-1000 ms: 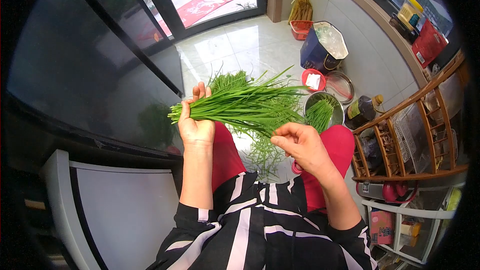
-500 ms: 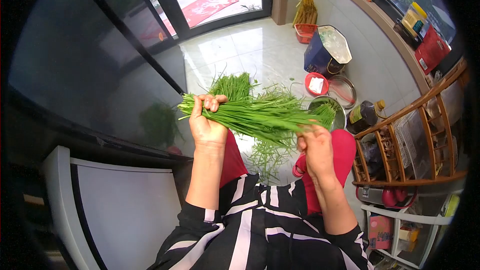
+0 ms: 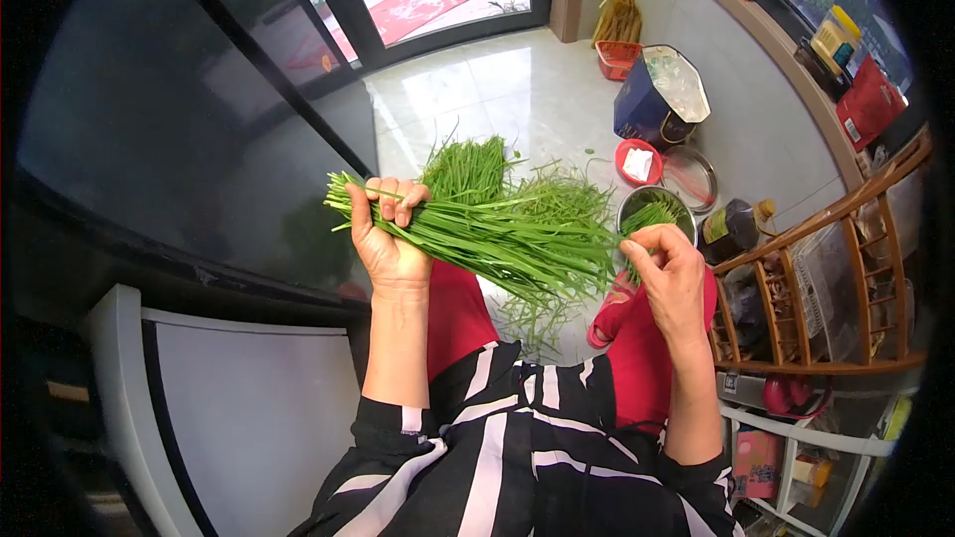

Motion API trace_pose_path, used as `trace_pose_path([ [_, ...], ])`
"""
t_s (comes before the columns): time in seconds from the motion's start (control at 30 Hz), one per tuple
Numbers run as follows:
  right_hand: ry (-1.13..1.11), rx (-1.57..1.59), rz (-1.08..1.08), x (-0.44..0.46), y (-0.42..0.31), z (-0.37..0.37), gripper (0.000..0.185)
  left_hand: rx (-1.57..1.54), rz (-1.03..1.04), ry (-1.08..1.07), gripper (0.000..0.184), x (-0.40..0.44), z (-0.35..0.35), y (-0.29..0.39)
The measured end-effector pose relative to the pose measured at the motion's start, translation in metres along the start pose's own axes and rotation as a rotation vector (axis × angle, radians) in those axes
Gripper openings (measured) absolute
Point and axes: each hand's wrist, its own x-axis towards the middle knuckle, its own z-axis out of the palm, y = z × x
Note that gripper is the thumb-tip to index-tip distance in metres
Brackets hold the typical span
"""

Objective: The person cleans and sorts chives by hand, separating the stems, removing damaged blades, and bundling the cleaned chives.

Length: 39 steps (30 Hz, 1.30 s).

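Observation:
My left hand [image 3: 393, 229] is closed around a thick bunch of garlic chives [image 3: 497, 239], gripping it near the pale cut ends, which stick out past the fist to the left. The long green leaves fan out to the right. At their tips, the thumb and forefinger of my right hand [image 3: 668, 268] are pinched together on leaf ends too fine to count. Beyond the bunch, a pile of chives [image 3: 468, 167] lies on the floor. Just past my right hand stands a metal bowl [image 3: 686, 221] with more chives in it.
Loose chive scraps [image 3: 537, 313] litter the floor between my knees. To the right are a red dish [image 3: 627, 151], a round clear lid [image 3: 696, 179], a dark bottle [image 3: 731, 229], a blue box [image 3: 642, 114] and a wooden rack [image 3: 826, 363]. A dark glossy panel [image 3: 199, 139] stands on the left.
My left hand has shifted a little left with the bunch. My right hand has drawn away to the right, from among the leaves to beyond their tips.

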Motion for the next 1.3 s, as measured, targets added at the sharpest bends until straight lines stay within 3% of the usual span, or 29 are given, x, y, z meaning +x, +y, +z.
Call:
trace_pose_path([
  [0.1, -0.027, -0.102, -0.096, 0.0, -0.005, -0.001, 0.008, 0.018, -0.016, -0.039, 0.032, 0.001, -0.001, 0.001],
  [0.27, 0.159, -0.056, -0.11, -0.007, -0.044, -0.005, 0.014, 0.055, -0.025, -0.067, 0.034, 0.0, -0.001, -0.002],
  [0.33, 0.145, -0.008, -0.113, -0.011, -0.054, -0.007, 0.011, 0.04, -0.012, -0.039, 0.034, -0.003, 0.005, -0.008],
  [0.4, -0.101, 0.096, -0.101, -0.014, -0.065, -0.006, 0.01, 0.086, -0.019, -0.078, 0.034, -0.003, 0.006, -0.011],
  [0.53, -0.251, -0.062, -0.165, -0.019, -0.073, 0.015, 0.009, 0.125, -0.028, -0.115, 0.033, -0.006, 0.009, -0.016],
  [0.97, -0.298, -0.191, -0.134, -0.024, -0.07, 0.036, 0.011, 0.208, -0.02, -0.148, 0.033, -0.012, 0.014, -0.02],
  [1.3, -0.236, -0.195, -0.293, -0.02, -0.061, 0.038, 0.009, 0.229, -0.011, -0.136, 0.034, -0.013, 0.013, -0.019],
])
